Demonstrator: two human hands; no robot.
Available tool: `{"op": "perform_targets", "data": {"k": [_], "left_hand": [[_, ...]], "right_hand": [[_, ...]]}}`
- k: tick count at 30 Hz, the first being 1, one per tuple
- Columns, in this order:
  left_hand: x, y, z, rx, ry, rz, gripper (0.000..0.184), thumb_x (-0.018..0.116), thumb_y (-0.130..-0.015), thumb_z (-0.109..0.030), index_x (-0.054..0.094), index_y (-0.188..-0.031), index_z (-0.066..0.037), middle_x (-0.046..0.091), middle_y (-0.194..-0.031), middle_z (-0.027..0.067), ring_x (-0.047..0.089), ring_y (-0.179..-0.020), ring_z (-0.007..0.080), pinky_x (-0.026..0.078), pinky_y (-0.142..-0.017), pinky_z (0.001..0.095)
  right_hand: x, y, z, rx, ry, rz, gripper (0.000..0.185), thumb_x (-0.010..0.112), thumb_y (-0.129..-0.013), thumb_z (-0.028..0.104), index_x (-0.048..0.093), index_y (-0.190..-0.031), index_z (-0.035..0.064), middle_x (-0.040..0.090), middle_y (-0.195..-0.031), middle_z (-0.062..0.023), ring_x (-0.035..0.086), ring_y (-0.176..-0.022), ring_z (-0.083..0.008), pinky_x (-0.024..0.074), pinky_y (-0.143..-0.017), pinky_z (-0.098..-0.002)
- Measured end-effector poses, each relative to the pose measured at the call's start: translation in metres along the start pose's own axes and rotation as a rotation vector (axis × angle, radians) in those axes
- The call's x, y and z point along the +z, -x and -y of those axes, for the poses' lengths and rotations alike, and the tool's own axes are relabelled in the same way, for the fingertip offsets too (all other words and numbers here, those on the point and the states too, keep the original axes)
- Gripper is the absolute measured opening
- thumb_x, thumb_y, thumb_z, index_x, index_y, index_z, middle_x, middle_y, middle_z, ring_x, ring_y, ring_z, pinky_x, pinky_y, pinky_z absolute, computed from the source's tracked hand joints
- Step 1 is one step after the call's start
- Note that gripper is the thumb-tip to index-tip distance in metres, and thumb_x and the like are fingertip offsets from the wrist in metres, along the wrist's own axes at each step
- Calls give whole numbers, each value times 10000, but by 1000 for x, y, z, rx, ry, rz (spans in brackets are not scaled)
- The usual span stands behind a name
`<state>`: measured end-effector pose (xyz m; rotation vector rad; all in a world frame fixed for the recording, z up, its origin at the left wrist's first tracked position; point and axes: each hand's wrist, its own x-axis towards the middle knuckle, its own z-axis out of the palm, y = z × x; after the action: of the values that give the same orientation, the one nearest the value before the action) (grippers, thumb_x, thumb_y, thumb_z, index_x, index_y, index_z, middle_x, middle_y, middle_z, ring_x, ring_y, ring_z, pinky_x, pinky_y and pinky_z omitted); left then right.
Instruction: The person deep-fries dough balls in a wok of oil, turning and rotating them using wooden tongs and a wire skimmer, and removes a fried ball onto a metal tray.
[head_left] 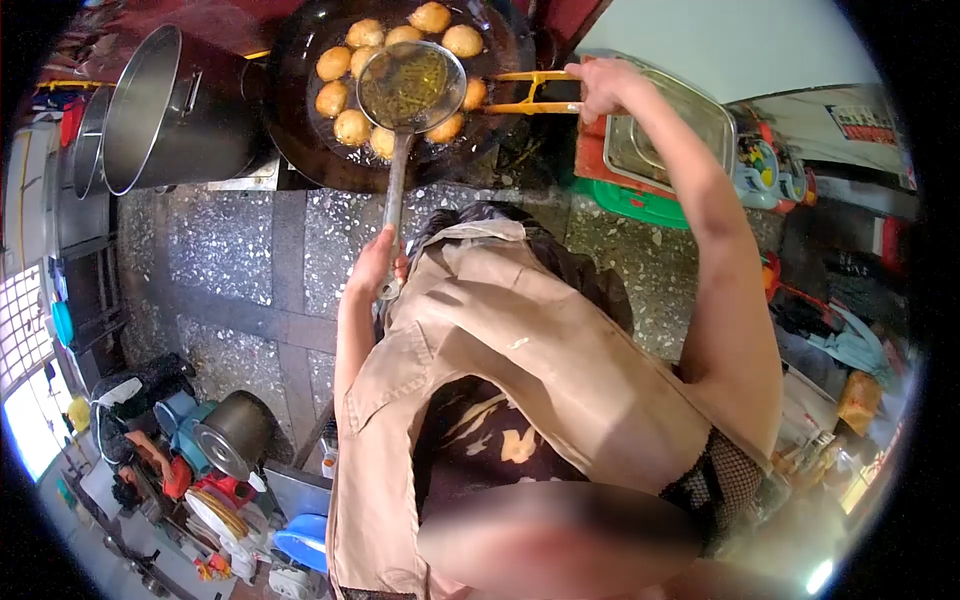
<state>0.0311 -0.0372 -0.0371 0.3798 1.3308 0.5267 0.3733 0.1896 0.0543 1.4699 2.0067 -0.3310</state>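
Over the big black wok (293,145), the round strainer (405,118) pointed away from me, and its long handle ran back into my left hand (377,262), wrapped around it. My right hand (608,86) held yellow tongs (530,76) sideways, tips pointing left beside the round brown balls (353,127).

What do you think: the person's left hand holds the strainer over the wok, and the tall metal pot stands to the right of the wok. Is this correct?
Not quite: the tall metal pot stands to the left of the wok, as the head view shows. The left hand does hold the strainer over the wok.
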Motion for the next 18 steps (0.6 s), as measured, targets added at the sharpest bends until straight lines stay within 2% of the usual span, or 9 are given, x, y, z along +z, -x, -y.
{"op": "perform_targets", "data": {"k": [3, 5, 6, 8, 9, 12, 13, 15, 18], "left_hand": [[3, 2, 0, -11, 1, 3, 409, 357, -908, -428, 441, -824, -36, 422, -556, 20, 396, -450, 122, 358, -435, 259], [4, 2, 1, -1, -20, -31, 415, 356, -909, -430, 441, -828, -32, 427, -565, 24, 398, -452, 122, 359, -439, 256], [5, 2, 2, 7, -34, -25, 418, 357, -908, -432, 439, -825, -31, 428, -568, 24, 397, -452, 121, 358, -439, 256], [6, 2, 2, 25, -66, -21, 416, 350, -913, -422, 439, -822, -26, 431, -575, 26, 394, -452, 120, 357, -440, 257], [6, 2, 2, 22, -59, -30, 416, 350, -913, -422, 439, -822, -26, 431, -575, 26, 394, -452, 120, 357, -440, 257], [7, 3, 2, 57, -56, 1, 412, 331, -923, -401, 442, -826, -16, 423, -565, 20, 397, -446, 121, 359, -440, 262], [6, 2, 3, 59, -56, -3, 412, 331, -923, -401, 442, -826, -16, 423, -565, 20, 397, -446, 121, 359, -440, 262], [6, 0, 4, 41, -73, -26, 416, 331, -923, -401, 441, -824, -13, 417, -556, 16, 397, -440, 123, 360, -440, 263], [6, -1, 4, 35, -59, -16, 426, 330, -923, -401, 449, -829, -4, 431, -559, 20, 411, -443, 125, 361, -440, 265]], "right_hand": [[12, -2, -20, -54, -64, -35, 825, 728, -541, 267, 385, -1283, 162, 552, -1120, -95, 537, -1008, -262, 450, -822, -374], [18, 7, -34, -94, -432, -139, 828, 714, -578, 301, 354, -1304, 129, 536, -1148, -118, 545, -1003, -255, 433, -852, -351], [25, 9, -37, -112, -430, -138, 828, 714, -578, 301, 354, -1304, 129, 536, -1148, -118, 545, -1003, -255, 433, -852, -351], [48, 13, -38, -190, -1030, -212, 863, 710, -608, 366, 316, -1327, 97, 513, -1178, -118, 521, -1040, -215, 401, -883, -309], [65, 11, -35, -200, -1029, -205, 863, 710, -608, 366, 316, -1327, 97, 513, -1178, -118, 521, -1040, -215, 401, -883, -309], [92, 26, -12, -39, -1501, -173, 907, 720, -641, 375, 253, -1350, 57, 481, -1204, -114, 466, -1084, -176, 367, -899, -287], [99, 31, -4, -59, -1593, -155, 757, 679, -697, 356, 342, -1292, 31, 532, -1116, -95, 541, -921, -147, 435, -776, -268], [138, 24, 0, -48, -1813, -65, 542, 637, -739, 354, 476, -1146, 35, 582, -973, -56, 556, -714, -104, 460, -616, -242], [158, 29, 17, -69, -2032, -79, 383, 607, -766, 348, 535, -1006, 58, 590, -844, -28, 529, -594, -80, 454, -528, -238]]}}
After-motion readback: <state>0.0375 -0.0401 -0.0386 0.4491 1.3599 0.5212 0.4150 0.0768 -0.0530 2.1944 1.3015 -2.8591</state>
